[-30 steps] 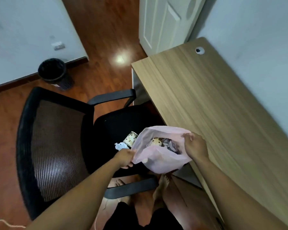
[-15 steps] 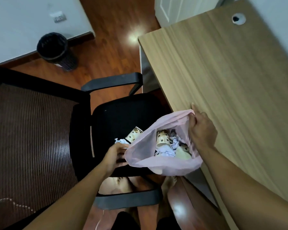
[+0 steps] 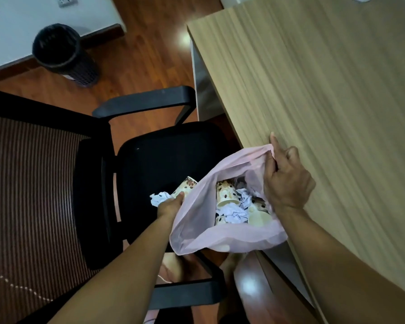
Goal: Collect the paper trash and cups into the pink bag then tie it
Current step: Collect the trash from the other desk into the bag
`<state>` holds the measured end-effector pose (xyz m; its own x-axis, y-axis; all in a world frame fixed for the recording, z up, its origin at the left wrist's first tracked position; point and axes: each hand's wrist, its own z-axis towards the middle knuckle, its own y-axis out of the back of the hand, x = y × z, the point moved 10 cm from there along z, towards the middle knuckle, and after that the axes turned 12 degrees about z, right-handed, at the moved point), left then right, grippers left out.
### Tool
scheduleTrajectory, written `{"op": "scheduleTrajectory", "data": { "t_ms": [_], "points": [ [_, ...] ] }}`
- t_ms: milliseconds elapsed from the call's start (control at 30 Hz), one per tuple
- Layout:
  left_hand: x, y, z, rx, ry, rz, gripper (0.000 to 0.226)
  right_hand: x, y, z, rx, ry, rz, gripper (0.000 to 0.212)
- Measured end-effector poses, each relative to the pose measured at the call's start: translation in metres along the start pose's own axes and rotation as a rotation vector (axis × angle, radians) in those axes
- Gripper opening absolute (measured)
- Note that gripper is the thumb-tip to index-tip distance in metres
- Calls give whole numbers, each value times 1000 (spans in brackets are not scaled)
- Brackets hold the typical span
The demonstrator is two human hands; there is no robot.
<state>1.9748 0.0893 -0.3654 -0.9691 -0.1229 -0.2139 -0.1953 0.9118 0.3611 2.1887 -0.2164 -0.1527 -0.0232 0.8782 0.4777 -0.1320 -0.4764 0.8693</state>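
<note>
The pink bag [image 3: 197,232] hangs open over the front of the black chair seat [image 3: 164,155]. Inside it lie spotted paper cups [image 3: 227,192] and crumpled white paper [image 3: 232,212]. My right hand [image 3: 287,181] grips the bag's right rim at the desk edge. On the seat, a spotted cup [image 3: 188,184] and a crumpled white paper [image 3: 158,198] lie just left of the bag. My left hand [image 3: 170,204] reaches onto that cup and paper, its fingers curled against them; the bag's left rim partly hides the hand.
A wooden desk [image 3: 325,101] fills the right side. The black office chair has a mesh back [image 3: 28,195] and armrests [image 3: 147,101]. A black waste bin [image 3: 61,52] stands on the wood floor by the white wall. My bare feet show below the bag.
The view has tilted down and closer. The bag's mouth has opened wider, showing the cups and paper inside. My left hand has left the bag's rim and reached the cup and paper on the seat.
</note>
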Motion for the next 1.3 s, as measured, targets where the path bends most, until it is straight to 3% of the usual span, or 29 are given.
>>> {"op": "scheduleTrajectory", "data": {
  "t_ms": [100,200,267,400,500,667,767,900,967,1033,1067,1133,1200,1300],
  "points": [
    [-24,10,-18,-34,-144,-99,25,1,0,1,4,8,4,50],
    [-74,39,-66,-40,-380,-257,28,3,1,1,10,14,1,52],
    [-111,51,-114,67,-580,-244,27,4,1,1,11,14,-8,53],
    [-140,25,-204,352,-816,66,22,5,0,2,40,16,-33,53],
    [-126,-28,-217,481,-873,384,25,5,1,3,48,28,-31,54],
    [-112,-54,-184,334,-886,712,27,6,2,4,24,39,-34,53],
    [-133,-35,-189,190,-995,614,28,7,2,5,16,47,-33,52],
    [-127,66,-147,-425,-874,227,26,8,4,5,11,43,-39,52],
    [-81,96,-97,-628,-596,273,36,7,3,5,10,36,-31,51],
    [-4,96,-38,-502,-111,350,82,7,3,5,1,32,-21,51],
    [26,92,-22,-426,23,388,101,6,3,5,-7,29,-18,52],
    [59,85,-2,-343,46,421,117,4,3,5,-22,25,-17,51],
    [69,83,9,-337,-54,403,107,3,2,4,-25,20,-14,51],
    [57,85,16,-362,-106,331,76,1,0,3,-23,11,-15,50]
  ]
}}
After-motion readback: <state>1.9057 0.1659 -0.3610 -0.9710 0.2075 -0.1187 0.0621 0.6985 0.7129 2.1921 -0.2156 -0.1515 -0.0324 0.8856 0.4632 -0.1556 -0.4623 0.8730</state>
